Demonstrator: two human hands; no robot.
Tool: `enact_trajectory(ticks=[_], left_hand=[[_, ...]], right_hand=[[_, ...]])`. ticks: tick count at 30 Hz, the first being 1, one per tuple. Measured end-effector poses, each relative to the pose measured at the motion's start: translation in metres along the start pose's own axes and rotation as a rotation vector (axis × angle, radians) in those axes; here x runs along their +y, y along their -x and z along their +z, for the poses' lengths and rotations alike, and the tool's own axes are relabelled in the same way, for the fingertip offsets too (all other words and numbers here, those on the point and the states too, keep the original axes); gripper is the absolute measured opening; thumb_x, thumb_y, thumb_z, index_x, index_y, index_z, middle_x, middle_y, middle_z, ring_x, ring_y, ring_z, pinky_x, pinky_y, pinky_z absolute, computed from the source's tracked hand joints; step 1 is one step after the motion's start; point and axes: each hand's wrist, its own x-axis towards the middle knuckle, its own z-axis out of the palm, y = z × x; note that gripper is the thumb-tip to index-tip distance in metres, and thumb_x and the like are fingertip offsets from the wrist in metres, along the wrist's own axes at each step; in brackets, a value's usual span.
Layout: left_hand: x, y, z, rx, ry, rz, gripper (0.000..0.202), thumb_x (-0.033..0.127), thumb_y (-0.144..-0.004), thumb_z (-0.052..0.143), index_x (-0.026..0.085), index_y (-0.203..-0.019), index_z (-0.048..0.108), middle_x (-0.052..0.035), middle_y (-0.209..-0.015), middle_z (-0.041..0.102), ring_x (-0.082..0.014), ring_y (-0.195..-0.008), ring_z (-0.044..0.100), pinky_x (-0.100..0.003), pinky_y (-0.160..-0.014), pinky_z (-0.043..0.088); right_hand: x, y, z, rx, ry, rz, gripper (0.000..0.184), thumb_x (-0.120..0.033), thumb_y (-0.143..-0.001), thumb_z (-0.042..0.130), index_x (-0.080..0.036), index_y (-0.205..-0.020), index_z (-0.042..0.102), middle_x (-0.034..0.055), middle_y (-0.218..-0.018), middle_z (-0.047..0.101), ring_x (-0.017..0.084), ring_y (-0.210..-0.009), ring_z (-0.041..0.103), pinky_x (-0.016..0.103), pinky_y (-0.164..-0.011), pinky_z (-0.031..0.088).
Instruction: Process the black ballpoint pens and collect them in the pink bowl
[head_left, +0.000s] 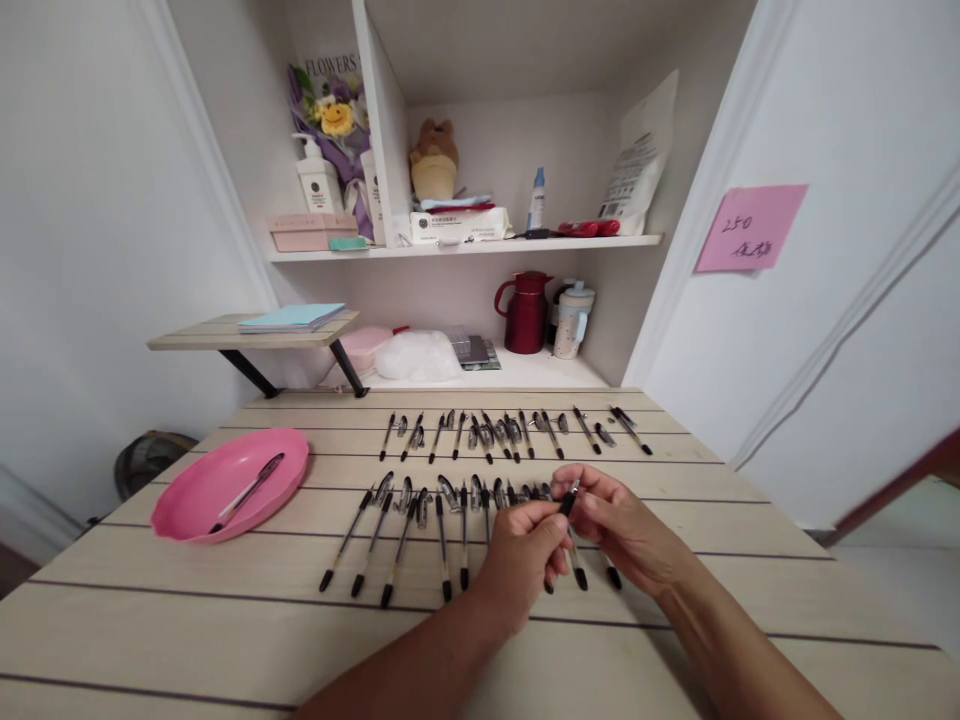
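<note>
My left hand (517, 560) is closed around a black pen (569, 499), whose tip end points up and to the right. The fingers of my right hand (626, 525) pinch at that tip end; whether a cap is between them is hard to see. Under and beside my hands lies a near row of uncapped pens (403, 550), with clear pen caps (422, 508) by their tips. My hands hide part of this row. Farther back is a second row of pens (458, 436) with loose caps (604, 434) among them.
On the left, a pink tray (180, 490) holds one capped pen (247, 492). A small raised shelf (195, 335) carries blue-covered paper (292, 318). Behind the wooden table (225, 650), a white shelf unit holds a red jug (526, 315), a cup (574, 322) and a plastic bag (418, 357).
</note>
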Motion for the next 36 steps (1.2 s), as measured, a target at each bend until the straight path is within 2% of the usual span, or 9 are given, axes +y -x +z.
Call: enact_trajectory(ticks=[6,11,17,20,24,28,30,33,36], left_hand=[[0.0035,0.0021,0.0003,-0.019,0.001,0.0,0.022,0.033,-0.07,0.057,0.012,-0.075,0.06,0.0014,-0.058,0.052,-0.0043,-0.041,0.042,-0.017,-0.037,0.025],[0.0049,0.0038,0.0021,0.005,-0.063,0.008,0.022,0.033,-0.07,0.055,0.012,-0.07,0.06,0.0023,-0.05,0.049,-0.0046,-0.039,0.039,-0.018,-0.037,0.024],[0.0044,0.0027,0.0,-0.025,-0.049,-0.007,0.025,0.035,-0.07,0.057,0.011,-0.075,0.062,0.0012,-0.056,0.052,-0.0045,-0.041,0.04,-0.018,-0.039,0.026],[0.0017,0.0015,-0.0009,-0.003,-0.112,0.0,0.024,0.034,-0.07,0.056,0.011,-0.072,0.062,0.0027,-0.049,0.048,-0.0045,-0.039,0.038,-0.018,-0.039,0.025],[0.0023,0.0014,-0.0008,0.008,-0.156,0.02,0.021,0.032,-0.07,0.056,0.011,-0.068,0.062,0.0033,-0.045,0.046,-0.0048,-0.038,0.037,-0.019,-0.039,0.025],[0.0052,0.0018,-0.001,-0.003,-0.093,0.0,0.023,0.033,-0.069,0.057,0.011,-0.071,0.063,0.0031,-0.046,0.048,-0.0047,-0.039,0.038,-0.018,-0.039,0.027],[0.005,0.0016,-0.0013,-0.012,-0.06,-0.011,0.024,0.034,-0.068,0.058,0.011,-0.072,0.063,0.0026,-0.049,0.049,-0.0046,-0.04,0.039,-0.018,-0.04,0.027],[0.0035,0.0013,-0.0014,-0.008,-0.067,-0.017,0.024,0.034,-0.068,0.059,0.011,-0.071,0.063,0.0023,-0.05,0.05,-0.0047,-0.041,0.04,-0.018,-0.039,0.027],[0.0031,0.001,-0.0016,0.008,-0.1,-0.013,0.023,0.034,-0.068,0.058,0.011,-0.069,0.062,0.0027,-0.048,0.049,-0.0046,-0.04,0.039,-0.018,-0.039,0.026]], right_hand=[[-0.0004,0.0004,-0.0021,0.065,0.027,-0.028,0.017,-0.031,-0.07,0.069,-0.016,-0.076,0.064,-0.0007,-0.059,0.053,0.006,-0.047,0.036,0.02,-0.045,0.026],[0.0024,-0.0002,-0.004,0.091,0.048,-0.067,0.018,-0.029,-0.063,0.074,-0.016,-0.065,0.061,0.0011,-0.075,0.056,0.006,-0.05,0.04,0.021,-0.044,0.029],[-0.0011,0.0025,-0.0066,0.046,0.042,-0.025,0.024,-0.033,-0.068,0.07,-0.019,-0.087,0.067,0.0021,-0.084,0.057,0.006,-0.052,0.043,0.022,-0.048,0.035],[-0.0015,0.0017,-0.0059,0.075,0.05,-0.048,0.016,-0.029,-0.063,0.074,-0.018,-0.073,0.066,0.0016,-0.082,0.057,0.007,-0.055,0.046,0.023,-0.051,0.038],[0.0009,0.0001,-0.0035,0.082,0.066,-0.1,0.02,-0.029,-0.06,0.076,-0.018,-0.063,0.06,-0.0001,-0.074,0.054,0.008,-0.056,0.043,0.021,-0.048,0.034],[0.0011,0.0018,-0.0046,0.03,0.083,-0.06,0.026,-0.035,-0.064,0.072,-0.02,-0.083,0.064,0.0025,-0.087,0.058,0.008,-0.055,0.04,0.022,-0.049,0.034],[0.0013,0.0023,-0.0055,0.055,0.072,-0.047,0.027,-0.036,-0.066,0.07,-0.021,-0.088,0.065,0.0038,-0.093,0.058,0.007,-0.054,0.04,0.022,-0.05,0.035],[0.003,0.0012,-0.0053,0.115,0.063,-0.09,0.017,-0.03,-0.063,0.074,-0.019,-0.072,0.064,0.0019,-0.087,0.056,0.008,-0.057,0.044,0.023,-0.052,0.037],[0.004,0.0,-0.0037,0.101,0.077,-0.121,0.021,-0.03,-0.059,0.076,-0.018,-0.063,0.058,0.0009,-0.079,0.055,0.009,-0.058,0.044,0.022,-0.05,0.035]])
